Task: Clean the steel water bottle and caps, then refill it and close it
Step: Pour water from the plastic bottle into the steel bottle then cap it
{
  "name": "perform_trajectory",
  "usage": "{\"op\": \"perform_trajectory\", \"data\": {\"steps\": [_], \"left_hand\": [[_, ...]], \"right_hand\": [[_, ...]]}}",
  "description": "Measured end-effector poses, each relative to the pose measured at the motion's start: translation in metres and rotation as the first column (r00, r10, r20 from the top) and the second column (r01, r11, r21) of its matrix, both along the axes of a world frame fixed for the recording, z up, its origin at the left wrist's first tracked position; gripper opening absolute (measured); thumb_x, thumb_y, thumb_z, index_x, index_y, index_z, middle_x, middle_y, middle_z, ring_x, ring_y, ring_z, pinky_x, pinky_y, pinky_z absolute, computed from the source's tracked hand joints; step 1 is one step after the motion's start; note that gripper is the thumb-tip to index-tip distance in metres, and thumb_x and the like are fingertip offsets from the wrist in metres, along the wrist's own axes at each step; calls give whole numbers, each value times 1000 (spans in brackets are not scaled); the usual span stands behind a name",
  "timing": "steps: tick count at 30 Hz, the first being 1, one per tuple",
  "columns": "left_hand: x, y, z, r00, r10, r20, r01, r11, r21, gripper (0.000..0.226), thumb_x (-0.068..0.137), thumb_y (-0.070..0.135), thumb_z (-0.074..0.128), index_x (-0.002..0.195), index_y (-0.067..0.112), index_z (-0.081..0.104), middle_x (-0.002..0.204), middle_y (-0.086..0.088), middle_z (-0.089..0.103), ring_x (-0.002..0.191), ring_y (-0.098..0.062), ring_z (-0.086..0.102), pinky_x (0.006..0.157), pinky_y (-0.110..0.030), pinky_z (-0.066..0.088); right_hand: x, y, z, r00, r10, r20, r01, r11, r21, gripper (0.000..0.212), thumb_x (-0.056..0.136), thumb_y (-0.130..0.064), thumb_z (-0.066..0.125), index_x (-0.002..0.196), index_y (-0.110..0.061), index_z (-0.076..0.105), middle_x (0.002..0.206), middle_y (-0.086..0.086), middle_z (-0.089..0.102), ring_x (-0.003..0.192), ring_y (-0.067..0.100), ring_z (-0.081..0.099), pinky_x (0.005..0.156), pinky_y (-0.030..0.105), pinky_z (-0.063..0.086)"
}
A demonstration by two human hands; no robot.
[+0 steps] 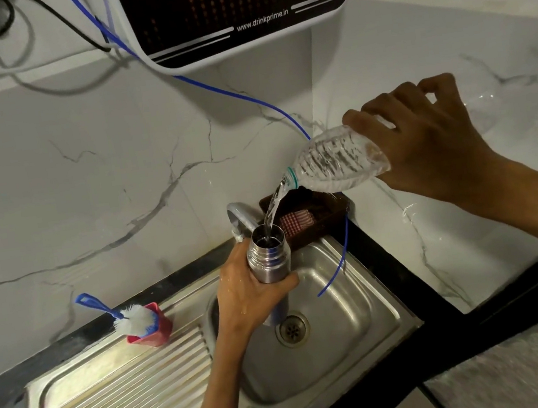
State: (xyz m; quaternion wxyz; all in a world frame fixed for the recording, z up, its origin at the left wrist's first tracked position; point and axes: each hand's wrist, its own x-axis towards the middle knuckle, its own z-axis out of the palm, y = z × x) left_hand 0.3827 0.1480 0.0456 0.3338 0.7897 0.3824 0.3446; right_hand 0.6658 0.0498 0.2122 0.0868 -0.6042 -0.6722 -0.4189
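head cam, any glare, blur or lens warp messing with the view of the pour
Head view: wide-angle warp bows the counter edge and sink; soft glare on the glossy wall tiles at right. The water stream is streaked with motion blur, yet the steel bottle in the left hand and the plastic bottle in the right hand read clearly. Cable shadows fall top left.

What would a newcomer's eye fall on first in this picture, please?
Mid-frame, the right hand tilts a clear ribbed plastic bottle, pouring water into an open steel water bottle that the left hand holds over the steel sink. Left of the basin, a white-bristled blue-handled brush sits in a red cup.
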Motion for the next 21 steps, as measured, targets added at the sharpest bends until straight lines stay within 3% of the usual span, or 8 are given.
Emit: {"op": "perform_trajectory", "data": {"steps": [4,10,15,21], "left_hand": [[-10,1,1,1000,16,-10,-16,1000,5,60,61,51,88,111,40,56,98,19,67,90,2,65,75,-19,53],[-31,4,1,999,20,-33,-20,1000,2,59,62,54,87,110,43,55,100,15,67,86,-3,67,76,-35,62],[-47,5,4,999,29,-45,-29,1000,4,60,60,55,87,108,51,51,101,15,68,87,-4,67,78,-38,62],[-83,8,4,997,45,-65,-47,999,-23,64,60,62,84,113,38,57,104,13,68,90,-6,68,83,-37,62]], "right_hand": [[-9,3,-3,1000,-6,7,6,1000,-15,60,83,-35,73,133,-8,54,116,19,67,100,42,63,87,52,39],[-26,7,-6,1000,5,5,-5,999,-43,53,89,-34,67,133,-8,51,115,19,67,99,43,63,86,54,40],[-49,12,-10,1000,26,-8,-26,998,-51,57,85,-34,73,132,-8,54,114,19,68,99,43,64,86,52,39],[-95,26,-27,995,96,-18,-97,994,-50,55,80,-16,76,131,-10,57,112,15,68,98,38,64,85,50,38]]}}
